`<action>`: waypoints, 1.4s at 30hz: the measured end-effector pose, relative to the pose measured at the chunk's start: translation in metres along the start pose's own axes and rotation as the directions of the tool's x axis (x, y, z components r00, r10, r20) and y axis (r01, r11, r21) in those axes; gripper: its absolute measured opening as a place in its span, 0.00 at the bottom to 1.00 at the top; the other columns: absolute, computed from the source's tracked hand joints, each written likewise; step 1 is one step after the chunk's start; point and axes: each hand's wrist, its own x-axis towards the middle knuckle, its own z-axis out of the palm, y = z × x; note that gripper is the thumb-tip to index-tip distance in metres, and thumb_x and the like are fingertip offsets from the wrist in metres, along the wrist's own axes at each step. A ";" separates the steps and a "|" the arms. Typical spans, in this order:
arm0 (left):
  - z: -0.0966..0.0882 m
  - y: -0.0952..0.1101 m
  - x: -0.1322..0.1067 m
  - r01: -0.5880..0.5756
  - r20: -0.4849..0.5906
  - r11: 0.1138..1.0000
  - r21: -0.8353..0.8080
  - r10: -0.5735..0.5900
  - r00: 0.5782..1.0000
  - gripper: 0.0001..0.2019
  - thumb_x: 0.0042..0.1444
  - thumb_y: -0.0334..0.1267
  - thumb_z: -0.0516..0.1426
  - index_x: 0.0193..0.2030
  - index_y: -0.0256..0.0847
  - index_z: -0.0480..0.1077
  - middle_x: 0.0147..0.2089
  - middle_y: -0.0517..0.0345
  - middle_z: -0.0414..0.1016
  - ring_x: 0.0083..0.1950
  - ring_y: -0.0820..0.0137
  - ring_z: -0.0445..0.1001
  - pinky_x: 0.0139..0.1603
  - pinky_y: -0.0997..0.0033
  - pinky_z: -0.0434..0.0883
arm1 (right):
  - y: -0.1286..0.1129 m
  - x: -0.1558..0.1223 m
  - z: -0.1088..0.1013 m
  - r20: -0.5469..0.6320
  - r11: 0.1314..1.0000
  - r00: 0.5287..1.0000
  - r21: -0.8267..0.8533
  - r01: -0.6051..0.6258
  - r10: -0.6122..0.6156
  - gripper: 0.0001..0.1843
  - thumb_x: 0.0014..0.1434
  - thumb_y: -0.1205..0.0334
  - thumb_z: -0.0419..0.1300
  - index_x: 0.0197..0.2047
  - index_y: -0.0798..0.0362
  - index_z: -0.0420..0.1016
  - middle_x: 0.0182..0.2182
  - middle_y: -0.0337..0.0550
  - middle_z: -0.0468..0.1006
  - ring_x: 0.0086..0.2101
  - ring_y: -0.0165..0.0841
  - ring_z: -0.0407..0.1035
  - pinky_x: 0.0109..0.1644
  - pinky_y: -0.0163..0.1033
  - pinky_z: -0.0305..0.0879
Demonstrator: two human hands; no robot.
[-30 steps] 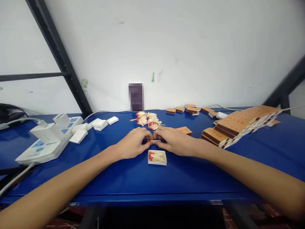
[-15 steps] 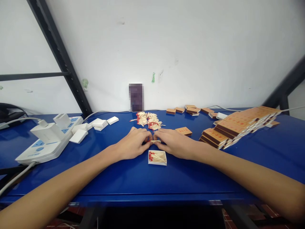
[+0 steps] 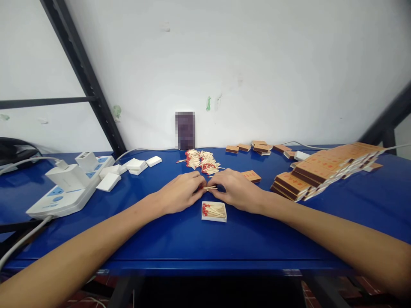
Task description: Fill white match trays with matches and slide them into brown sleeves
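Observation:
A small bundle of matches (image 3: 210, 188) lies between my two hands, its pale sticks pointing right. My left hand (image 3: 182, 191) pinches the red-headed end between thumb and fingers, which partly hide the heads. From the other side, the thumb and curled fingers of my right hand (image 3: 239, 190) close about the stick ends; its exact contact is hard to see. Just nearer to me, an open white matchbox tray (image 3: 214, 219) holds several matches, red heads to the left. Beyond my hands is a loose pile of matches (image 3: 201, 160).
Orange matchboxes (image 3: 321, 164) are stacked at the right, more matchboxes (image 3: 261, 148) lie by the wall, and one matchbox (image 3: 252, 176) sits behind my right hand. White trays (image 3: 136, 164) and a power strip (image 3: 69, 201) with chargers occupy the left of the blue table (image 3: 180, 244).
The right hand's fingers have shifted slightly right and parted a little, so more of the match sticks shows. My left hand stays at the match heads. The whole view has shifted slightly.

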 end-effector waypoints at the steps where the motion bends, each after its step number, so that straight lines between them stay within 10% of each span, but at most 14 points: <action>1: 0.000 0.000 0.000 0.002 -0.004 1.000 0.011 -0.002 1.000 0.10 0.65 0.37 0.49 0.37 0.36 0.68 0.36 0.54 0.70 0.36 0.69 0.69 0.37 0.70 0.66 | 0.000 0.000 0.001 -0.015 1.000 1.000 -0.010 0.016 -0.016 0.07 0.60 0.67 0.57 0.36 0.54 0.77 0.32 0.42 0.80 0.35 0.34 0.72 0.46 0.42 0.60; 42: -0.008 0.001 0.007 -0.030 0.169 0.999 0.029 0.025 0.985 0.07 0.63 0.32 0.44 0.36 0.38 0.61 0.37 0.53 0.67 0.35 0.68 0.66 0.39 0.66 0.65 | 0.000 0.011 -0.005 0.037 0.988 0.993 0.101 -0.116 0.113 0.04 0.52 0.70 0.58 0.31 0.53 0.74 0.26 0.37 0.74 0.26 0.27 0.62 0.31 0.33 0.51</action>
